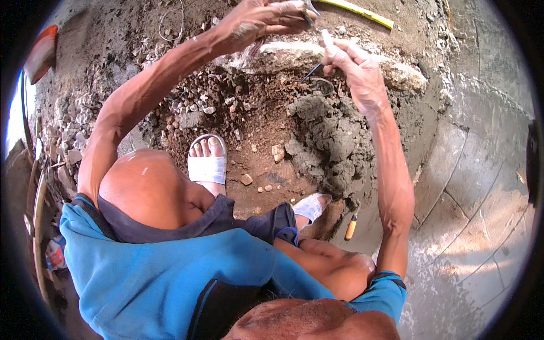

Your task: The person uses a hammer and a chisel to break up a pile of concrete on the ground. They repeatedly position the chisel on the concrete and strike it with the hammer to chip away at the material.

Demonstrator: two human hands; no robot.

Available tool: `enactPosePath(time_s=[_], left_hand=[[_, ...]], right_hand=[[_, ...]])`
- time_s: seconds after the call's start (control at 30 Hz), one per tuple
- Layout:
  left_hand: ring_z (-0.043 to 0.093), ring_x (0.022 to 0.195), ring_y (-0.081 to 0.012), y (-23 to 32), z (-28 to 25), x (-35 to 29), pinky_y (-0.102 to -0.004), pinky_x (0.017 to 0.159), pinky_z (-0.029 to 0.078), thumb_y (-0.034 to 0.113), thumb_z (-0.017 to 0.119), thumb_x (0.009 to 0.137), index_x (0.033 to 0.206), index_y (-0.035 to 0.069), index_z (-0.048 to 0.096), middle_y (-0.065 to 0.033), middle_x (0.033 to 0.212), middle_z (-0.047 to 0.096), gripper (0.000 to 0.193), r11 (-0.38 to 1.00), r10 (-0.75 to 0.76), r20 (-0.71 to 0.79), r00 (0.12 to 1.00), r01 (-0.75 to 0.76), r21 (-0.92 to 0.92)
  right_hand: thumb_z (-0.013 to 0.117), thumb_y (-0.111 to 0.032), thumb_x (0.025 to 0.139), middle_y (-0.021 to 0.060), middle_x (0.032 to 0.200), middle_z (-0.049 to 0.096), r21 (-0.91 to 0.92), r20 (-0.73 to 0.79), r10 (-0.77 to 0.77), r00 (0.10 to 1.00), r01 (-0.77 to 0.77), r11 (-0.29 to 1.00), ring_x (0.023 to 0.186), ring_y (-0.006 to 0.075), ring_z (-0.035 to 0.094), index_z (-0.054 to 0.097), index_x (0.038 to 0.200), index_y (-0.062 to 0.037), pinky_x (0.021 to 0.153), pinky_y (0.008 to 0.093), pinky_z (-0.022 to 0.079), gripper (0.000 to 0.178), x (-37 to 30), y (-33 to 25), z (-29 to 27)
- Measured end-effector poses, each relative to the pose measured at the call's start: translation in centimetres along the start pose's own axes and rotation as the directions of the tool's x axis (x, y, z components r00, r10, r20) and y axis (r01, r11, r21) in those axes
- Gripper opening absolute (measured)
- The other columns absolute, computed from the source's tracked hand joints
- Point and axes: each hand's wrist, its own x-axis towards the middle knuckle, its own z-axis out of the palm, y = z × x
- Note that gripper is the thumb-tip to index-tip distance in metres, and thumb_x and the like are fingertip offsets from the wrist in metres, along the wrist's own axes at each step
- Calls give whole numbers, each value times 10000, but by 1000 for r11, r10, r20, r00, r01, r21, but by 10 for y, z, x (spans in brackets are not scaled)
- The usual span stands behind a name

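Above the rubble, left hand (pixel 258 20) gripping pliers (pixel 309 8) — right hand (pixel 354 68) pinching white piece (pixel 327 39), just beside

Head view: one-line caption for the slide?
Squatting person, left hand gripping pliers, right hand pinching a white piece over a rubble pit beside wet mortar.

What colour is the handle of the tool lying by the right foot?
Orange, on the tool's handle, with a dark tip; the head view shows it best.

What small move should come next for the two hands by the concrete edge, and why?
Probably bring the left hand and its metal tool to the pale piece in the right hand. Both are raised close together over the broken concrete edge, not touching.
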Motion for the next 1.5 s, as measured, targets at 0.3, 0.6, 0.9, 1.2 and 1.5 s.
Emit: enactPosePath(time_s=[0.3, 0.6, 0.9, 1.2, 1.5], left_hand=[[589, 1177, -277, -40, -48, 0, -312, 936, 565, 231, 616, 953, 1223, 65, 530, -148, 1283, 553, 329, 999, -18, 44, 999, 17, 27], [623, 1109, -234, -53, -34, -2, -309, 954, 556, 255, 641, 936, 1180, 48, 550, -103, 1169, 607, 333, 995, -94, -30, 995, 93, -31], [642, 1032, -210, -59, -15, 1, -305, 920, 559, 215, 679, 910, 1107, 43, 583, -94, 1096, 628, 279, 937, -189, 19, 982, 186, -297], [640, 1009, -204, -45, -3, 2, -298, 938, 569, 123, 658, 911, 1052, -17, 593, -133, 1060, 624, 209, 729, -270, 108, 957, 276, -626], [632, 1034, -196, -46, 2, 1, -305, 947, 567, 116, 644, 922, 1076, -22, 578, -111, 1071, 619, 217, 638, -292, 211, 933, 354, -684]], right_hand=[[604, -157, 884, 53, 820, 630, 224, -194, 263, 945, -218, 950, 673, 139, 577, 564, 902, -58, 647, 269, 491, 108, -12, 25, -16], [660, -506, 828, 135, 752, 694, -650, -421, 76, 904, -359, 670, 691, 257, 645, 708, 812, -36, 697, 393, 498, 474, -5, 58, 25], [656, -415, 875, 87, 745, 670, -478, -523, -15, 852, -279, 833, 679, 199, 595, 696, 877, -25, 657, 352, 470, 393, -10, 57, 33], [683, -274, 918, 22, 855, 677, -490, -458, -502, 734, 262, 831, 765, 96, 592, 713, 1023, -27, 687, 246, 465, 271, -17, -19, 44], [690, -245, 913, 31, 881, 665, -492, -396, -542, 741, 327, 807, 777, 97, 592, 717, 1035, -29, 699, 242, 467, 250, -12, -19, 47]])
